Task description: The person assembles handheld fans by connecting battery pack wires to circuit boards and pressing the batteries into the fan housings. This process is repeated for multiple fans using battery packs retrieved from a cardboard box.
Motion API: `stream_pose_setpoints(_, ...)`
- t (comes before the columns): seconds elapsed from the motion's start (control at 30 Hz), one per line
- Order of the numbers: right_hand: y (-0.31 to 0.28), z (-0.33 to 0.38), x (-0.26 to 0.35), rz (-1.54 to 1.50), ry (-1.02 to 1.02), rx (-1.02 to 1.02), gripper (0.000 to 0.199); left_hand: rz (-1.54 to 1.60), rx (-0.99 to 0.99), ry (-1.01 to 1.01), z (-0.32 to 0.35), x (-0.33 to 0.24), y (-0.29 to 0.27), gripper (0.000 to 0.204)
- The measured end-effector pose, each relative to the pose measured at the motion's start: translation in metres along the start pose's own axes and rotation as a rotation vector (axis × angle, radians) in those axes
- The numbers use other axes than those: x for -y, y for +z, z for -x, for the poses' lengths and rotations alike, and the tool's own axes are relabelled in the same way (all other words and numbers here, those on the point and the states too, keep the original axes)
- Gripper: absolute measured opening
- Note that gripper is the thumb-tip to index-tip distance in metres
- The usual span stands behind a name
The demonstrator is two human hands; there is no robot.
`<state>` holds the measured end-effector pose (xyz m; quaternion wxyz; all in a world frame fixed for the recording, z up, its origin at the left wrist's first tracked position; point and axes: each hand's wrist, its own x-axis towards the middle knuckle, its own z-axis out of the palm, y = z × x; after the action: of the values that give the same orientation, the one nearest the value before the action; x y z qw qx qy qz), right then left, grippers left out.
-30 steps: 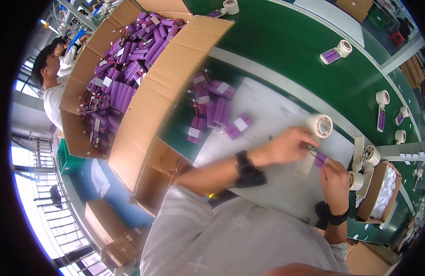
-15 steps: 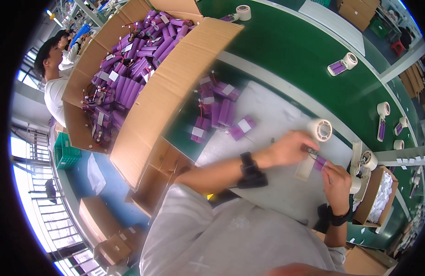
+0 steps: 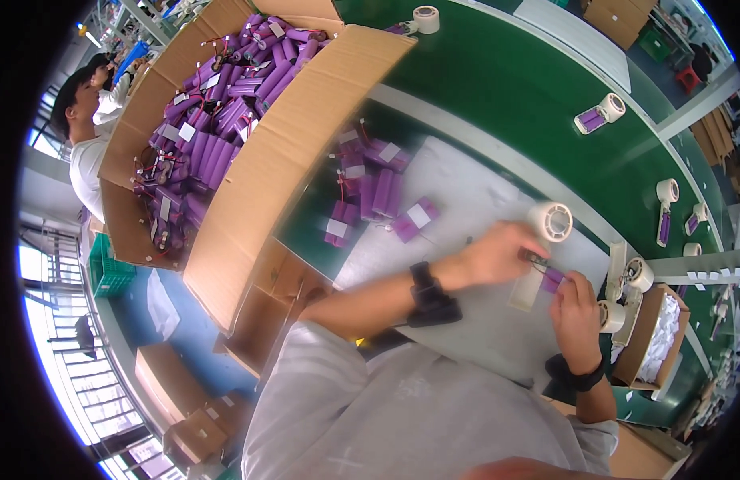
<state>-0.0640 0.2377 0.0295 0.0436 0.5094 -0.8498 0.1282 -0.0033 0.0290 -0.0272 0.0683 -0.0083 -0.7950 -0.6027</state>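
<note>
My left hand (image 3: 498, 254) and my right hand (image 3: 575, 308) meet over a white mat (image 3: 474, 200) on the green table. Between them is a small purple battery pack (image 3: 552, 279) with thin wires; both hands grip it. A pale strip (image 3: 527, 290) hangs just below my left hand. A roll of tape (image 3: 551, 222) stands right behind my left hand. A pile of purple battery packs (image 3: 374, 192) lies on the mat to the left of my hands.
A big open cardboard box (image 3: 282, 152) full of purple battery packs stands at the left. Tape rolls (image 3: 611, 107) and packs dot the green table (image 3: 530, 88) behind. A tape dispenser (image 3: 626, 292) and a small box (image 3: 654, 336) sit right. Another person (image 3: 86, 136) works far left.
The view has shifted slightly, so the box and mat sit a little lower and to the right. My hands stay together on the pack, with only small finger movement.
</note>
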Motion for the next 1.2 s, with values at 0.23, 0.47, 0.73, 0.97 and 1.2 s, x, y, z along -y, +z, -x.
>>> stream_pose_setpoints(0.23, -0.021, -0.010, -0.057, -0.226, 0.261, 0.090, 0.018, -0.014, -0.011, 0.000, 0.002, 0.000, -0.007, 0.034)
stream_pose_setpoints(0.47, -0.011, -0.012, -0.039, -0.357, 0.381, -0.032, 0.045, 0.026, 0.018, -0.008, 0.000, 0.005, -0.009, 0.035)
stream_pose_setpoints(0.73, 0.005, -0.024, -0.019, -0.498, 0.242, 0.075, 0.042, 0.054, 0.066, -0.119, 0.009, -0.012, -0.038, 0.036)
stream_pose_setpoints(0.97, 0.006, -0.019, -0.016, -0.470, 0.117, -0.018, 0.036, 0.057, 0.072, -0.119, 0.012, -0.015, -0.043, 0.039)
stream_pose_setpoints(1.2, 0.006, -0.028, 0.004, -0.341, -0.018, -0.028, 0.045, 0.035, 0.058, -0.125, 0.012, -0.019, -0.042, 0.038)
